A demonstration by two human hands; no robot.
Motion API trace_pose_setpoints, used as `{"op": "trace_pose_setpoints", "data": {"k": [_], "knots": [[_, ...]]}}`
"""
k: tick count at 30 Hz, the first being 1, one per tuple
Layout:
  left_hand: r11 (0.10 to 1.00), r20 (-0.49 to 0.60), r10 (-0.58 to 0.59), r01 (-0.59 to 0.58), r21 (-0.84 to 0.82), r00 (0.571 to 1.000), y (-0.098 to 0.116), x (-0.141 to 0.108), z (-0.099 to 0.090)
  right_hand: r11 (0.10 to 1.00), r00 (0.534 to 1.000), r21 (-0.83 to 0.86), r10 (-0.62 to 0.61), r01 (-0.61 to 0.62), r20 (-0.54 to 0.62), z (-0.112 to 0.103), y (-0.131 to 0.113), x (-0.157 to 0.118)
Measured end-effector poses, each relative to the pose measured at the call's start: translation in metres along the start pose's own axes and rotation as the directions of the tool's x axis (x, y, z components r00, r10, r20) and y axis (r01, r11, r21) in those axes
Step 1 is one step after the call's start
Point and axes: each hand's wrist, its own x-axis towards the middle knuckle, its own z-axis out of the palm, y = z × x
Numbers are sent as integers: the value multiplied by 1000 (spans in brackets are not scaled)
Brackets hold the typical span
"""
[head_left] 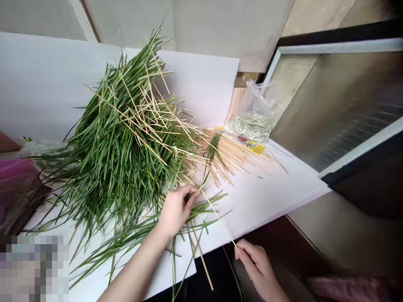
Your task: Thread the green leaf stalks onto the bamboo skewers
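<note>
My left hand (175, 211) closes on grass blades (206, 205), lower centre; my right hand (255, 268) pinches a bamboo skewer (218, 218) (tip almost touching my left hand).

Pretty simple scene: one long, thin wooden skewer (218, 218) sits at a slant, its lower end right at the fingertips of the right hand (258, 268) and its upper end running up to the left hand (176, 209). That hand is closed around a few long green grass blades (201, 222). Just behind is a big messy heap of grass blades (110, 167), loads of skewers poking through it every which way. A fanned-out bunch of bare skewers (236, 157) runs out from under the heap, lying flat on a white board (267, 197).
</note>
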Motion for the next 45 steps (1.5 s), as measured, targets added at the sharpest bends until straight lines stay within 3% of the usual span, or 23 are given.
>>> {"op": "trace_pose_setpoints", "data": {"k": [6, 9, 14, 22, 27, 30, 34, 38, 41, 45], "knots": [[1000, 28, 15, -15, -7, 999, 0, -2, -1, 1000, 1000, -28, -12, 12, 0, 1, 0, -2], [1000, 110, 16, -13, -26, 994, 2, -5, 4, 1000, 1000, -22, -22, 21, -9, 1, 0, -2], [997, 347, 79, -71, -36, 935, 6, -10, 15, 1000, 1000, -5, -8, 8, -20, 2, 1, -1], [992, 444, 124, -120, -36, 887, 10, -11, 15, 999, 999, -25, -39, 38, -24, 2, 1, 0], [988, 424, 151, -156, -25, 893, 13, -9, 8, 999, 999, -29, -33, 32, -40, 1, -5, 2], [990, 355, 128, -141, 12, 926, 10, -5, 2, 999, 999, -11, -37, 37, -37, 0, -10, 2], [967, 261, 26, -90, 237, 965, 2, -1, 0, 999, 998, 1, -36, 36, -41, -1, -11, 2], [898, 346, 16, -165, 408, 938, 0, -2, 4, 1000, 999, 6, -26, 26, -33, -1, -10, 3], [890, 346, 3, -160, 426, 938, 1, -3, 6, 1000, 1000, 9, -12, 12, -21, -1, -9, 3], [944, 264, -37, -53, 325, 964, 2, -2, 4, 1000, 1000, 9, -7, 7, -16, 0, -9, 2]]}}
